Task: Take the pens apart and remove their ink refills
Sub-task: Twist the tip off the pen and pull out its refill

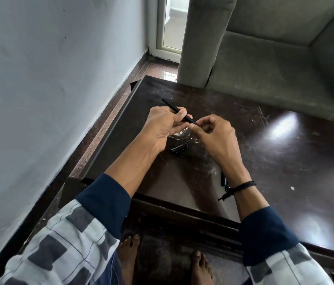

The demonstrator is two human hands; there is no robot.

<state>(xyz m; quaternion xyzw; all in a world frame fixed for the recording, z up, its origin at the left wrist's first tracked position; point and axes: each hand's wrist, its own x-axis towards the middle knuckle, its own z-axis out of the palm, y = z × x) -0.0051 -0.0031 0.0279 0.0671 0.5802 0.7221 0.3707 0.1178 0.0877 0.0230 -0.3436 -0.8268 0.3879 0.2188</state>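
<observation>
Above the dark table (244,140), the left hand (162,126) grips a black pen barrel (179,111) slanting far-left to near-right. The right hand (215,134) pinches its near-right end.

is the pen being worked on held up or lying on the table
Held up: the left hand grips the black pen above the table, and the right hand pinches its near end.

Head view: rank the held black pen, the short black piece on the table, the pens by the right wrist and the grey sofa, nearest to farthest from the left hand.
1. black pen, gripped in the left hand.
2. short black piece, on the table just below it.
3. pens, farther right on the table.
4. grey sofa, beyond the table.
</observation>
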